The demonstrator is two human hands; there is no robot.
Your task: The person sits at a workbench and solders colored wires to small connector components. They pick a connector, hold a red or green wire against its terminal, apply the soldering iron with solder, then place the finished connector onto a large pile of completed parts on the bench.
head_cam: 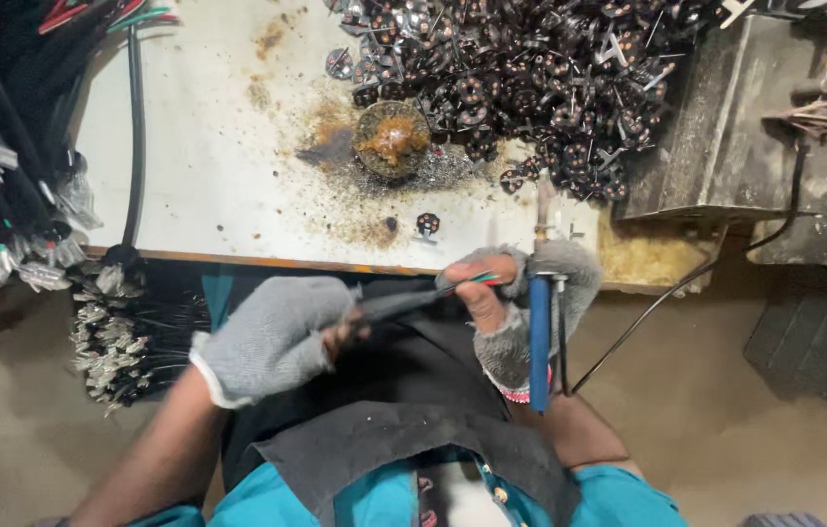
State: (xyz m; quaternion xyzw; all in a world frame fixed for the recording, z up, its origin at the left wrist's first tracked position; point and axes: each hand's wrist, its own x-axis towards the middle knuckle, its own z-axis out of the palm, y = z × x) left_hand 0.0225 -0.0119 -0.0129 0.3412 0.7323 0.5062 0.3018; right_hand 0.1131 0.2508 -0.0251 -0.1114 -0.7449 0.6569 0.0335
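Grey fingerless gloves cover both hands. Left hand [272,337] is closed around a black cable [396,304], near the worktop [208,146] edge. Right hand [521,303] pinches the cable's red and green wire ends [477,281] while also gripping a blue-handled soldering iron [540,327] upright. Far on the worktop lie a pile of small round metal parts [530,78] and a crusted flux tin [392,139].

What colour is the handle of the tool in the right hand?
Blue: the soldering iron handle, head view.
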